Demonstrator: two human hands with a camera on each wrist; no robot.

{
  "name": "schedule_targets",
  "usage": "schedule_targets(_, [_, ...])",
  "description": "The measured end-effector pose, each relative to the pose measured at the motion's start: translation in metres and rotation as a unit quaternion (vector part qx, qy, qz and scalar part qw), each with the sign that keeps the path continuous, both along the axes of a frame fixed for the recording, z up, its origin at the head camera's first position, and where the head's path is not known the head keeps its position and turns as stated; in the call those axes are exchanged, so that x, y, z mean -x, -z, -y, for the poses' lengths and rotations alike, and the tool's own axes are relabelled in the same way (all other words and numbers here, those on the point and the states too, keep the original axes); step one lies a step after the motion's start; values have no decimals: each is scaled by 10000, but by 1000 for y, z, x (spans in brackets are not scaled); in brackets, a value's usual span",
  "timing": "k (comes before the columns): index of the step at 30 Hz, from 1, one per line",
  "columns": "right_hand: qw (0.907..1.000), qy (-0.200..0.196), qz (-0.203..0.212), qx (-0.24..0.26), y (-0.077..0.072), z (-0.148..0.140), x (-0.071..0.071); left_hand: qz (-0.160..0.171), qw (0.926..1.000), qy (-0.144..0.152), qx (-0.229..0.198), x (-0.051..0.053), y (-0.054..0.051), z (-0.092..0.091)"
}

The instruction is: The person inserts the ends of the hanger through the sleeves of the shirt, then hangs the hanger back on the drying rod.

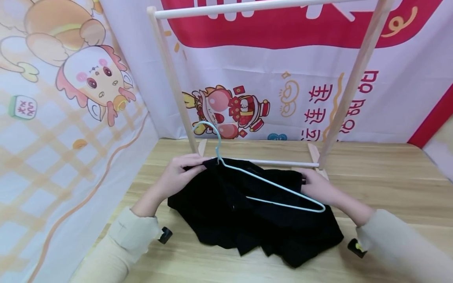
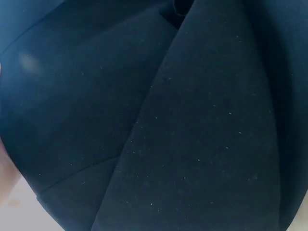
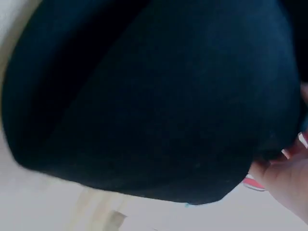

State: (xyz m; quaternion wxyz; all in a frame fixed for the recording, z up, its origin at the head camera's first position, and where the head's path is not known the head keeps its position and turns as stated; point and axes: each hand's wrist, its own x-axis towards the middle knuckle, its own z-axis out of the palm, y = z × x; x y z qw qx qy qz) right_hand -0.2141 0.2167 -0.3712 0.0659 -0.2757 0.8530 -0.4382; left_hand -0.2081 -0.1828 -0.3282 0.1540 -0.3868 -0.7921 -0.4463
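Observation:
A black garment (image 1: 212,212) lies bunched over the tabletop in the head view; its folds hide what kind it is. Its upper left edge is pinched between the thumb and fingers of my left hand (image 1: 178,175), beside the neck of a light blue hanger (image 1: 270,182). The hanger's left part is hidden in the cloth, while its right end lies over the front. My right hand (image 1: 320,186) grips the garment's upper right edge, with part of the fingers hidden. Dark cloth (image 2: 192,120) fills the left wrist view. Fingertips meet the cloth's edge in the right wrist view.
Behind the garment stands a wooden rack with a pale top bar (image 1: 247,6) and a low crossbar (image 1: 283,162). Printed cloth (image 1: 283,59) hangs at the back and along the left. The wooden table (image 1: 382,177) extends to the right.

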Motion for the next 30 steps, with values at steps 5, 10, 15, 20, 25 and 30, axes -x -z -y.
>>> schedule_targets(5, [9940, 409, -963, 334, -17, -9, -7, -472, 9980, -379, -195, 1, 1, 1])
schedule_targets(10, [9606, 800, -2550, -763, -29, -29, -10, -885, 9933, -685, -290, 1, 2, -4])
schedule_targets(15, [9737, 25, -1874, -1299, -38, -53, -7, -906, 9886, -1111, -464, -1, -3, -5])
schedule_targets(20, [9821, -163, -933, -1626, -44, -77, -5, -604, 9839, -1518, -726, -3, -8, -1])
schedule_targets(25, [9716, 227, -1171, -2042, -60, -94, -4, -410, 9844, -1525, -771, -3, -13, 0])
schedule_targets(30, [9488, 1128, -1695, -2417, -88, -107, -6, -633, 9847, -1484, -664, -6, -19, -4])
